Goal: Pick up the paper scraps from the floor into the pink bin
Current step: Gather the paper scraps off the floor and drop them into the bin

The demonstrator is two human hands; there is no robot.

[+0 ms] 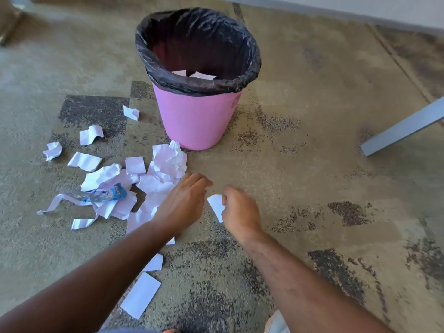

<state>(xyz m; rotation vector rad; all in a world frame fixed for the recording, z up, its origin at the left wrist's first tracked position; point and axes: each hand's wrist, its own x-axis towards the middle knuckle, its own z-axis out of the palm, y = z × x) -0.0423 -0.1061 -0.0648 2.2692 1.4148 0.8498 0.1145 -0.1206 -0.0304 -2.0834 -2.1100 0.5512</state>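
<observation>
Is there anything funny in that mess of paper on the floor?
Yes. A blue plastic wrapper lies among the white paper scraps left of the pink bin. It is shiny and printed, not paper, so it looks odd there.

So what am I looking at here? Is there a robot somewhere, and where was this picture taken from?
No robot here: these are a person's two bare arms. The single picture comes from a camera worn on the person's head, looking forward and down at the carpet.

The right hand is closed on a small white scrap. The left hand is open and holds nothing; it hovers at the edge of a pile of torn paper.

Ahead stands the pink bin, lined with a black bag, with a few scraps already inside. More scraps lie scattered to the left and near the left arm, and a blue wrapper lies among them. A grey bar shows on the right.
</observation>
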